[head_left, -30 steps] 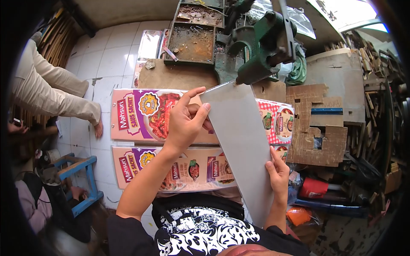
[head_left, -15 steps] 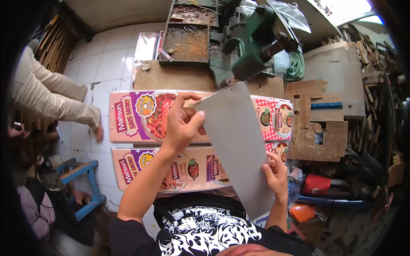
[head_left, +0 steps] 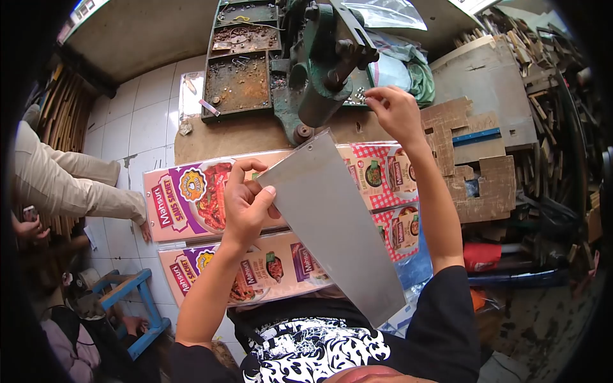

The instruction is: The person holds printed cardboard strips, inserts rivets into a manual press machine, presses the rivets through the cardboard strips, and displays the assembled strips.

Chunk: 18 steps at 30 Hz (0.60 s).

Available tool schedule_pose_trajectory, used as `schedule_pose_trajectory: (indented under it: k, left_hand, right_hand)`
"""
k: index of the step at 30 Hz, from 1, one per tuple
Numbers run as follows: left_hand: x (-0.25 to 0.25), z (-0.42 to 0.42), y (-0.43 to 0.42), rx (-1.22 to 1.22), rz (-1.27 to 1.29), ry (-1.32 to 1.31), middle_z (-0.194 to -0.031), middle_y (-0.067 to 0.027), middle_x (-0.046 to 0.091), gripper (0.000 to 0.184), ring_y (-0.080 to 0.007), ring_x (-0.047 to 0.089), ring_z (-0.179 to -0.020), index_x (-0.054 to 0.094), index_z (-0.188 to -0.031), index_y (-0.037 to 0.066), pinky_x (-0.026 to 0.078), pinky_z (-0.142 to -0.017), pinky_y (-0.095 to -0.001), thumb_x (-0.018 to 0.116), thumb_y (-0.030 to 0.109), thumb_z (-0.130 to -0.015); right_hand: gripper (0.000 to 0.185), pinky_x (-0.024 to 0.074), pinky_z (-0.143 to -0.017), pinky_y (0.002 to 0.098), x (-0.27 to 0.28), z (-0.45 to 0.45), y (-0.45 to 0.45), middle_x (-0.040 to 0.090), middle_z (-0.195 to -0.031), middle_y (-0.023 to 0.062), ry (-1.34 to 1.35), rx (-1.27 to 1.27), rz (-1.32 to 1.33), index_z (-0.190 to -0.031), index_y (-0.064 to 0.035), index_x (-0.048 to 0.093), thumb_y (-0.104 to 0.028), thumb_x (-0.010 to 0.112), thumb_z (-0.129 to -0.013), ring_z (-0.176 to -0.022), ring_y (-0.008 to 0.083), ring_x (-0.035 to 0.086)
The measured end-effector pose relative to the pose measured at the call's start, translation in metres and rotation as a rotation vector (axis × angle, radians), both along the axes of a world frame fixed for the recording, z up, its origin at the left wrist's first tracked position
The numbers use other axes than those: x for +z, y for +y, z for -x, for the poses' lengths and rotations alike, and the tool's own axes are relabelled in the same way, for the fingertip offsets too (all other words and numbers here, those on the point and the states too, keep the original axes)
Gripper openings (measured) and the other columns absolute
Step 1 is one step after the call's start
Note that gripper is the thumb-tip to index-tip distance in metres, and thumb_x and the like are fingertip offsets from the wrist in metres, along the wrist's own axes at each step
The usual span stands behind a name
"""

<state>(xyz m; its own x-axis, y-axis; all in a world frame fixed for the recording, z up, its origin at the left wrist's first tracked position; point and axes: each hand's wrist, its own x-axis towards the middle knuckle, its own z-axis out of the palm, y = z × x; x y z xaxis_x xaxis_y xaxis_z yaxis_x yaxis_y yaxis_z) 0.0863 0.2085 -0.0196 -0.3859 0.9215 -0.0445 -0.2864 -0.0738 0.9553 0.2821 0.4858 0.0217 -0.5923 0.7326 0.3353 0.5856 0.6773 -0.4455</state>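
A long grey sheet (head_left: 338,236) slants from upper centre to lower right, with a small ring or hole near its top corner. My left hand (head_left: 250,203) pinches its upper left edge between thumb and fingers. My right hand (head_left: 396,115) is off the sheet, over the small parts beside the green press (head_left: 322,96); its fingertips are pressed together, and anything between them is too small to make out. Under the sheet lie two printed strips, an upper one (head_left: 191,195) and a lower one (head_left: 191,262), with food pictures.
A green tray (head_left: 237,86) of loose metal bits stands left of the press. Cut brown board (head_left: 495,185) and wood scraps lie at the right. A blue stool (head_left: 143,300) is at the lower left. Another person's legs (head_left: 70,169) are at the left.
My right hand has let go of the sheet's right edge and reached up to the small parts by the press. The view has shifted, and the sheet's top corner now shows apart from the press.
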Motion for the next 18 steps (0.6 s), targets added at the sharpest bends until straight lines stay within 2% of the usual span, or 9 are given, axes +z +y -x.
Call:
schedule_pose_trajectory:
  k: [4,8,12,15,16,18]
  left_hand:
    - [0.001,0.000,0.000,-0.008,0.014,-0.016,-0.069,-0.0110,0.064,0.035,-0.0120,0.061,-0.053,0.042,-0.119,0.004,0.046,-0.048,-0.0213,0.055,0.002,-0.086]
    - [0.001,0.001,0.001,-0.019,0.016,-0.021,-0.069,-0.0105,0.064,0.035,-0.0114,0.061,-0.054,0.042,-0.119,0.004,0.046,-0.048,-0.0208,0.055,0.003,-0.087]
    - [0.001,0.001,0.001,-0.029,0.005,-0.047,-0.069,-0.0100,0.064,0.034,-0.0106,0.060,-0.053,0.042,-0.119,0.004,0.045,-0.048,-0.0205,0.055,0.003,-0.088]
    - [0.002,0.001,0.000,-0.022,0.013,-0.065,-0.069,-0.0094,0.064,0.034,-0.0102,0.059,-0.053,0.042,-0.119,0.004,0.045,-0.048,-0.0205,0.055,0.003,-0.088]
    - [0.002,0.001,0.000,-0.028,0.022,-0.069,-0.068,-0.0090,0.063,0.034,-0.0100,0.059,-0.052,0.042,-0.119,0.004,0.045,-0.047,-0.0205,0.055,0.002,-0.088]
    - [0.003,0.001,0.000,-0.022,0.024,-0.071,-0.068,-0.0087,0.063,0.035,-0.0101,0.059,-0.052,0.042,-0.120,0.003,0.045,-0.047,-0.0205,0.055,0.002,-0.087]
  right_hand:
    - [0.013,0.0513,-0.074,0.0382,0.000,0.022,0.012,0.069,-0.088,0.0057,-0.176,0.049,-0.028,-0.091,-0.0135,0.075,-0.022,0.069,-0.084,-0.079,0.0258,0.067]
    - [0.014,0.0514,-0.078,0.0393,-0.002,0.031,0.020,0.069,-0.091,0.0059,-0.332,0.075,-0.101,-0.088,-0.0125,0.074,-0.024,0.069,-0.083,-0.085,0.0265,0.067]
    - [0.014,0.0520,-0.072,0.0362,-0.004,0.030,0.022,0.069,-0.086,0.0074,-0.293,0.111,-0.172,-0.089,-0.0069,0.071,-0.020,0.068,-0.084,-0.076,0.0231,0.067]
    - [0.011,0.0470,-0.058,0.0257,-0.007,0.028,0.008,0.064,-0.073,0.0040,0.136,0.194,0.279,-0.088,0.0012,0.065,-0.009,0.068,-0.084,-0.062,0.0084,0.057]
    - [0.011,0.0470,-0.058,0.0257,-0.009,0.029,0.002,0.064,-0.073,0.0040,0.134,0.201,0.284,-0.088,0.0012,0.065,-0.009,0.068,-0.084,-0.062,0.0084,0.057]
    - [0.010,0.0488,-0.063,0.0243,-0.009,0.031,-0.011,0.066,-0.079,0.0022,0.291,0.338,0.661,-0.090,0.0009,0.065,-0.006,0.070,-0.084,-0.069,0.0068,0.059]
